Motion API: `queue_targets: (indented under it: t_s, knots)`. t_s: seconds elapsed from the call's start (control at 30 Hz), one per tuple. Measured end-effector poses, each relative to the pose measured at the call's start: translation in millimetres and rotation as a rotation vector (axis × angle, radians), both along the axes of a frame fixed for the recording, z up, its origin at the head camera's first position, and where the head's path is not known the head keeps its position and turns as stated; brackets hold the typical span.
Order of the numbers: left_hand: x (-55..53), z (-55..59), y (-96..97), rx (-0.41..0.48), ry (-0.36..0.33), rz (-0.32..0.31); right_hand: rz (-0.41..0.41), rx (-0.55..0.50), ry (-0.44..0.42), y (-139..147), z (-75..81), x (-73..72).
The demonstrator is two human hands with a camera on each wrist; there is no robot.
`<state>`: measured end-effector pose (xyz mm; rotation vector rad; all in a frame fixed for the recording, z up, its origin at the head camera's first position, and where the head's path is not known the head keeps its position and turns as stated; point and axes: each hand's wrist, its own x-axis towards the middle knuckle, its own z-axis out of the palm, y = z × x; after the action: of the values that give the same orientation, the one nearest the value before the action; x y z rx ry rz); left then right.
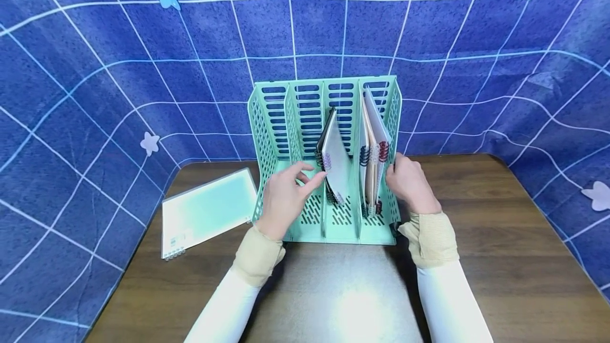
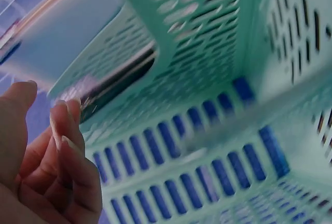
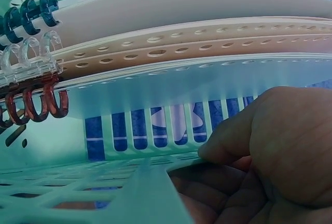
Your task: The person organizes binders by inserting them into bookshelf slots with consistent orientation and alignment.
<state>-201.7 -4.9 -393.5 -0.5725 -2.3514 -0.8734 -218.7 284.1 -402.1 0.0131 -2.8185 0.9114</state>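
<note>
A mint-green file rack (image 1: 340,229) with upright dividers stands on the table. My right hand (image 1: 412,181) grips its right side wall, thumb inside and fingers outside in the right wrist view. My left hand (image 1: 288,195) hovers before the left-middle slots, holding nothing, its fingers loosely bent in the left wrist view. Near its thumb, a notebook with purple rings (image 1: 337,160) leans beside a black notebook (image 1: 325,134) in one slot. The rightmost slot holds several ring-bound notebooks (image 1: 374,168), with blue, clear and red rings (image 3: 52,97).
A ring-bound notebook (image 1: 209,210) with a pale green cover lies flat on the wooden table (image 1: 495,237), left of the rack. Behind the table hangs a blue cloth (image 1: 205,30) with white lines and stars.
</note>
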Motion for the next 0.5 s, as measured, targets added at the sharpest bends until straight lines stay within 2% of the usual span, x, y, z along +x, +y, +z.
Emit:
queue_targets:
  t_s: [0.1,0.23,0.33,0.5]
  knots:
    - [2.9,12.9,-10.9,0.021,0.004,-0.006,-0.001,-0.006,-0.005,0.3,-0.5,0.1]
    - [5.7,27.1,-27.5,0.033,0.019,0.016,-0.001,-0.013,-0.025,0.1,-0.2,1.2]
    - [6.2,33.9,-42.9,0.069,0.017,0.051,-0.003,-0.006,-0.024,-0.2,0.4,1.9]
    - [1.2,41.7,-76.3,0.124,-0.009,0.12,-0.007,0.003,-0.01,-0.3,1.1,1.8]
